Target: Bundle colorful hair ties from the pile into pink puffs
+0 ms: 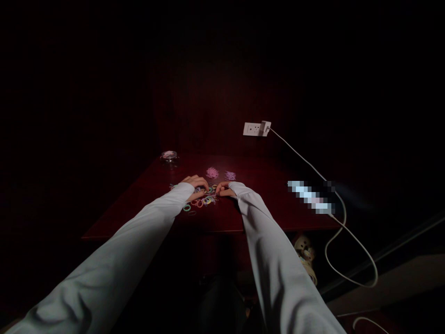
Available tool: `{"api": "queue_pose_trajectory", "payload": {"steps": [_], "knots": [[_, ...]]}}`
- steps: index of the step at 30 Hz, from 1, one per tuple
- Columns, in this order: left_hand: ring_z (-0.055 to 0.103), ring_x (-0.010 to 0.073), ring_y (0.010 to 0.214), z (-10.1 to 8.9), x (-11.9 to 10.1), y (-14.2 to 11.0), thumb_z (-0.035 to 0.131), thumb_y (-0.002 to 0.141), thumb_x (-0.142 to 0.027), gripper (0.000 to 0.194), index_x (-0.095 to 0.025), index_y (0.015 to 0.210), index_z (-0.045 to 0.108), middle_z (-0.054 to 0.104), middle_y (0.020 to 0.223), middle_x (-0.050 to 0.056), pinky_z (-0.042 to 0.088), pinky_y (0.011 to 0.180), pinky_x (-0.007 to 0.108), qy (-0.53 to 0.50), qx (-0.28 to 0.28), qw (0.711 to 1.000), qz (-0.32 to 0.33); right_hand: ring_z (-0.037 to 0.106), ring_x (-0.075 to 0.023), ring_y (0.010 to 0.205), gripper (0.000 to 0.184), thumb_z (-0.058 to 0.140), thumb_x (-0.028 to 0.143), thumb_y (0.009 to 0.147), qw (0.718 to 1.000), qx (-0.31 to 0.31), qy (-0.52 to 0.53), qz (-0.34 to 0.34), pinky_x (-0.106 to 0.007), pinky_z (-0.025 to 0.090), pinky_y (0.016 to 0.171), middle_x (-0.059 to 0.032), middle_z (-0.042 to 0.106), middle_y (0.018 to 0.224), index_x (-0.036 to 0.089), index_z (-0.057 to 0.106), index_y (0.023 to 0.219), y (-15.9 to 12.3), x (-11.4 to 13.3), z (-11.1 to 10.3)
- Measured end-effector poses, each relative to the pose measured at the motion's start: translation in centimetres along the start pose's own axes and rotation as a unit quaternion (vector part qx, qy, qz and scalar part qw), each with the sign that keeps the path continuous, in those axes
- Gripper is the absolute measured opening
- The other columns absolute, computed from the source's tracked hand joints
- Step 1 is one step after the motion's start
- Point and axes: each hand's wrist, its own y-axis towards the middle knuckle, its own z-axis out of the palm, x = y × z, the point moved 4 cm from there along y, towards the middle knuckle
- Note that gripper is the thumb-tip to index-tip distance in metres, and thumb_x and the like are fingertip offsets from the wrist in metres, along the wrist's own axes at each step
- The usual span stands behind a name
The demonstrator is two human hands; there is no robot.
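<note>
Small colourful hair ties [200, 202] lie in a loose heap on the dark red table, several of them plain rings. Over the heap's left side bends my left hand [196, 183], its fingers curved down and its thumb apart from them, with ties showing beneath. Facing it from the right is my right hand [223, 188], fingers curled in at the heap's edge; whatever they pinch is too small to make out. A green hair tie [187, 208] sits at the near left of the heap. Beyond my hands are a pink bunch of ties [212, 173] and a smaller purple bunch [230, 175].
A clear round container [169, 157] with pinkish contents stands at the back left of the table [267, 213]. To the right lies a blurred, lit device [309, 197]. Its white cable [295, 152] runs to a wall socket [252, 129] and loops past the table's edge.
</note>
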Motion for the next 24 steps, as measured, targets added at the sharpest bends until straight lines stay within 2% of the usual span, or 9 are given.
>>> {"api": "queue_pose_trajectory", "payload": {"steps": [3,7,11,14,17,21,24], "knots": [[0.067,0.0243,0.114,-0.4,-0.3,-0.2,0.061,0.093,-0.028,0.020,-0.029,0.103,0.078,0.081,0.120,0.001,0.043,0.098,0.037,0.020,-0.012,1.000,0.002,0.043,-0.0101,0.065,0.005,0.075,0.022,0.072,1.000,-0.001,0.023,0.001,-0.024,0.030,0.064,0.0082,0.052,0.064,0.020,0.073,0.076,0.4,-0.6,0.0],[0.066,0.0236,0.111,-0.7,-0.6,-0.2,0.064,0.089,-0.027,0.012,-0.027,0.099,0.072,0.081,0.119,0.000,0.042,0.096,0.036,0.028,-0.013,0.999,0.010,0.048,-0.0108,0.066,0.007,0.078,0.024,0.074,0.997,0.007,0.079,-0.010,-0.024,0.038,0.068,0.0071,0.059,0.066,0.020,0.074,0.078,1.1,-1.2,0.2],[0.065,0.0237,0.111,-0.7,-0.7,0.0,0.065,0.083,-0.022,0.019,-0.028,0.101,0.068,0.080,0.119,-0.001,0.042,0.098,0.035,0.026,-0.015,1.000,0.002,0.057,-0.0130,0.070,0.006,0.078,0.020,0.075,0.991,-0.005,0.132,-0.002,-0.026,0.045,0.074,0.0048,0.064,0.068,0.019,0.072,0.074,1.6,-1.5,0.6],[0.065,0.0245,0.114,-0.6,-0.9,0.0,0.068,0.080,-0.023,0.022,-0.029,0.102,0.069,0.080,0.120,-0.001,0.042,0.100,0.036,0.022,-0.013,1.000,-0.009,0.058,-0.0133,0.069,0.008,0.079,0.022,0.072,0.989,-0.022,0.145,0.006,-0.026,0.045,0.073,0.0048,0.064,0.068,0.020,0.072,0.075,1.8,-1.8,0.8],[0.064,0.0247,0.113,-0.4,-1.0,-0.1,0.073,0.079,-0.025,0.020,-0.029,0.098,0.070,0.080,0.120,-0.002,0.041,0.100,0.037,0.018,-0.014,1.000,-0.004,0.059,-0.0135,0.070,0.014,0.081,0.027,0.071,0.989,-0.023,0.145,-0.019,-0.025,0.046,0.071,0.0046,0.066,0.071,0.021,0.075,0.081,1.5,-1.7,0.7],[0.063,0.0240,0.110,-0.3,-1.1,-0.2,0.071,0.081,-0.022,0.014,-0.029,0.093,0.073,0.080,0.119,-0.002,0.041,0.099,0.037,0.022,-0.022,0.999,0.018,0.060,-0.0138,0.071,0.018,0.084,0.033,0.071,0.990,-0.021,0.138,-0.032,-0.026,0.047,0.072,0.0051,0.064,0.070,0.021,0.075,0.082,1.4,-1.9,0.7],[0.062,0.0244,0.111,-0.2,-0.8,-0.2,0.072,0.083,-0.025,0.012,-0.029,0.094,0.076,0.080,0.119,-0.001,0.041,0.098,0.037,0.025,-0.020,0.999,0.010,0.060,-0.0134,0.070,0.018,0.084,0.033,0.071,0.988,-0.019,0.149,-0.031,-0.026,0.048,0.073,0.0051,0.065,0.069,0.021,0.074,0.080,1.7,-2.1,0.8]]}}
